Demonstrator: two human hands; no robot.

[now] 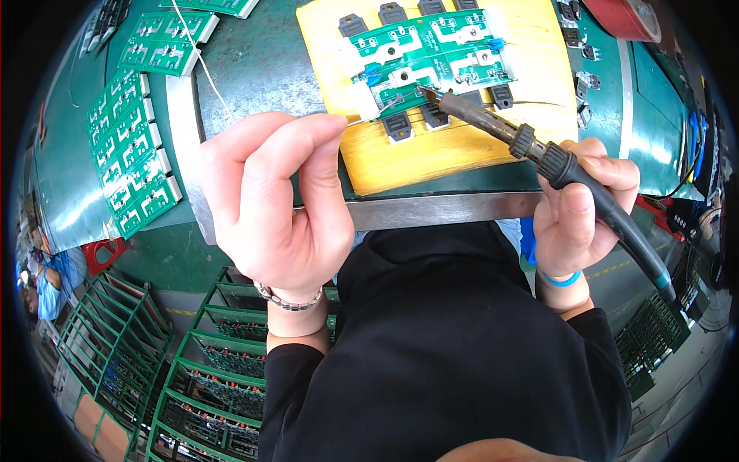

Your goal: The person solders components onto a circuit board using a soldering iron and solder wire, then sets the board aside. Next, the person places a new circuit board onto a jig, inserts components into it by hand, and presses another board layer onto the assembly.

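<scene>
In my right hand (581, 204) is a soldering iron (566, 165), gripped by its dark handle and pointing up and left. Its tip meets the lower edge of a green circuit board (419, 54), or hovers just above it; I cannot tell which. My left hand (281, 192) pinches a thin solder wire (209, 77) that runs down from the upper left. The wire's short free end reaches toward the board near the iron's tip. Black flat components (398, 125) with metal legs stick out along the board's edges. Beneath lies a yellow block (454, 158).
Several green circuit boards (131, 154) lie on the left of the green bench (265, 58). Loose black components (583, 85) and a red roll (627, 17) are at the right. The metal bench edge (446, 208) runs before me. Green racks (208, 369) holding boards stand below left.
</scene>
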